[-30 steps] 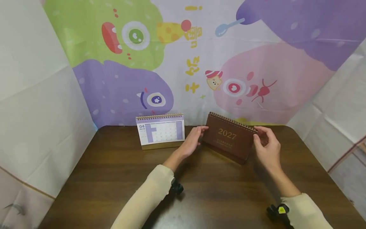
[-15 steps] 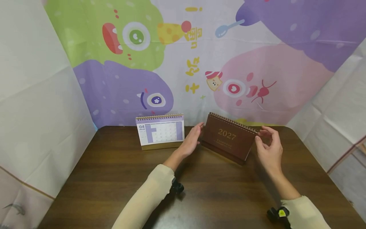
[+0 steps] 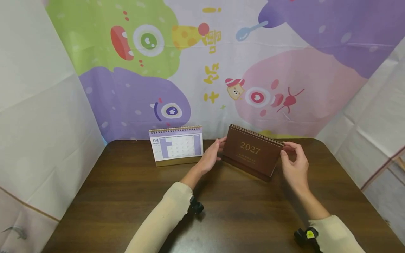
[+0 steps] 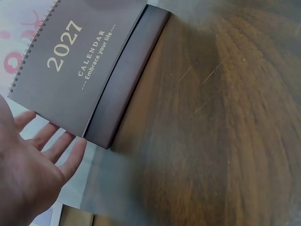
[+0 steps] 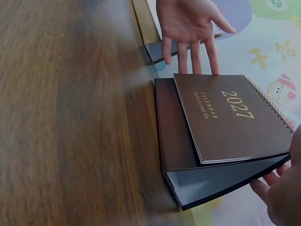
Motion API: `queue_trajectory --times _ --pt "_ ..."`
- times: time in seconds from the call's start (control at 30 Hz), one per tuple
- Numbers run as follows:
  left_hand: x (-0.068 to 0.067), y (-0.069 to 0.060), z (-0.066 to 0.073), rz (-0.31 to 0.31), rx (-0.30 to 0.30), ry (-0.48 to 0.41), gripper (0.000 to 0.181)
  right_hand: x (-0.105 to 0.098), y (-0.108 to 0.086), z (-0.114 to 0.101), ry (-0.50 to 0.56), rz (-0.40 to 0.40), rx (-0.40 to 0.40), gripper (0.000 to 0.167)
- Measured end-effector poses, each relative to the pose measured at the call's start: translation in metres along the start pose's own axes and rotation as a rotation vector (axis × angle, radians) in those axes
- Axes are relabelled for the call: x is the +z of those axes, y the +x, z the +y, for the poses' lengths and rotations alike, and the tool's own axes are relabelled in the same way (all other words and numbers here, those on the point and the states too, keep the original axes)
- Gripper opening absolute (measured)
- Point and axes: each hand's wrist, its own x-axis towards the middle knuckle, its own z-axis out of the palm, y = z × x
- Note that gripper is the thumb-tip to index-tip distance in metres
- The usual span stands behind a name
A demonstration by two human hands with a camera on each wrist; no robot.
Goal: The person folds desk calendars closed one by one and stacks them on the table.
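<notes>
Showing brown calendar (image 3: pixel 251 151) between left hand (image 3: pixel 209 156), straight-fingered against one side, and right hand (image 3: pixel 296 168), curled round the other.

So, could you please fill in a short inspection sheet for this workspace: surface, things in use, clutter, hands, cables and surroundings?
Surface: brown, wood-look table; a few thin pale marks show in the left wrist view.
Things in use: brown calendar, marked 2027, stands tent-like and turned at an angle; white-and-purple calendar stands apart, to its left.
Clutter: nothing seen.
Hands: left hand has straight fingers at the brown calendar's left edge, contact uncertain; right hand has bent fingers at its upper right corner, firmness of hold unclear.
Cables: nothing seen.
Surroundings: cartoon-printed backdrop behind the table; pale, creased sheets at both sides.
</notes>
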Motion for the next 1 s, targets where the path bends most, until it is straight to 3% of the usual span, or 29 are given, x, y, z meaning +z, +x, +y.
queue_trajectory --times 0.03,0.1,0.27,0.4,0.63,0.8,0.87,1.0 --pt "0.000 0.003 -0.009 0.006 0.027 0.005 0.091 0.001 0.000 0.000 0.007 0.003 -0.003 0.032" --pt "0.000 0.001 -0.008 0.017 0.036 0.007 0.090 0.002 0.001 0.001 0.019 0.010 -0.008 0.032" --pt "0.000 -0.011 0.020 0.028 0.013 -0.050 0.071 0.005 0.003 0.001 0.039 0.019 -0.028 0.032" --pt "-0.002 -0.012 0.019 0.033 0.011 -0.022 0.076 0.006 0.005 0.002 0.050 0.021 -0.036 0.032" --pt "-0.007 -0.001 -0.013 0.015 0.035 0.002 0.094 0.008 0.008 0.003 0.064 0.032 -0.041 0.032" --pt "-0.006 0.013 -0.055 0.010 0.041 -0.094 0.098 0.011 0.007 -0.001 0.066 0.028 -0.037 0.032" --pt "-0.007 0.016 -0.070 0.002 0.034 -0.125 0.093 0.012 0.007 -0.002 0.075 0.023 -0.035 0.032" --pt "-0.009 0.009 -0.075 -0.008 0.032 -0.106 0.078 0.015 0.007 -0.001 0.092 0.021 -0.040 0.032"
